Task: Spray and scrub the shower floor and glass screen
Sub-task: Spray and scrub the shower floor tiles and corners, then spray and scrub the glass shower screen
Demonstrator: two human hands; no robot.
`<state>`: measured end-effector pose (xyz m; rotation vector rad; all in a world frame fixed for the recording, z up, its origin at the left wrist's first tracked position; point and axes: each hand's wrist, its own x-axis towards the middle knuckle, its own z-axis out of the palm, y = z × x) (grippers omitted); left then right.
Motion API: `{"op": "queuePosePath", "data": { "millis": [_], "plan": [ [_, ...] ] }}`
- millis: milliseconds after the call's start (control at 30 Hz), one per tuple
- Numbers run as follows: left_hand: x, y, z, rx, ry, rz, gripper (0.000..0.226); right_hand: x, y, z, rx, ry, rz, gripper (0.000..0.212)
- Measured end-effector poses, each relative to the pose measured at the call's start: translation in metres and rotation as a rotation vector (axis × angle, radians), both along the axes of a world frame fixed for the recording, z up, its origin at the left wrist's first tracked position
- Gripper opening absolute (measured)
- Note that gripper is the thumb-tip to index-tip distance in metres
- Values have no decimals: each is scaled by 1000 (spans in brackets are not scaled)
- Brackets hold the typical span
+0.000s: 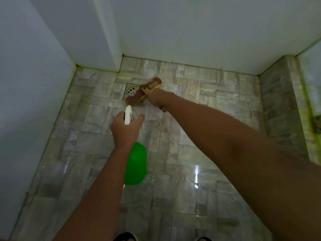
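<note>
- Brush [143, 92]: head lies on the shower floor [199, 136], partly over the drain [130, 90]; its long axis runs from near-left to far-right.
- Right hand [157, 99]: I see its fingers clamped on the brush handle, just right of the head. This hand is the nearer to the drain.
- Bottle [136, 164]: green body hangs under the left hand [124, 130], white nozzle [128, 115] aimed at the brush, just short of it.
- Left fingers: curled round the sprayer neck, one extended forward; trigger contact I cannot tell.
- I judge the next stroke follows the spray.
</note>
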<state>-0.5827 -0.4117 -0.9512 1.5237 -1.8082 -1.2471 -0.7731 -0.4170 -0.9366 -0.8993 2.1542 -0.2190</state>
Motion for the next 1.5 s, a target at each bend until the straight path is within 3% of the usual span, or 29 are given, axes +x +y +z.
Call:
{"op": "queuePosePath", "data": {
  "millis": [200, 333, 433, 533, 767, 1033, 1333, 1500],
  "plan": [
    [-6, 11, 13, -18, -4, -60, 37, 22, 83, 1, 121, 34, 186, 32],
    [-9, 22, 20, -44, 16, -119, 32, 17, 156, 16, 225, 3, 66, 38],
    [-12, 30, 35, -116, 37, -216, 31, 13, 184, 10, 230, -135, -259, 54],
    [-16, 39, 59, -151, 49, -313, 27, 22, 206, 18, 131, -345, -662, 53],
    [-40, 65, 183, -173, 112, -424, 23, 48, 236, 124, -240, -358, -935, 53],
    [-84, 99, 400, -172, 229, -568, 22, 29, 276, 357, -570, -178, -1174, 50],
    [-144, 131, 781, -52, 550, -768, 35, -4, 319, 742, -871, 325, -1042, 48],
    [-188, 145, 1000, -104, 745, -909, 48, -30, 334, 967, -1085, 554, -961, 44]
  ]
}}
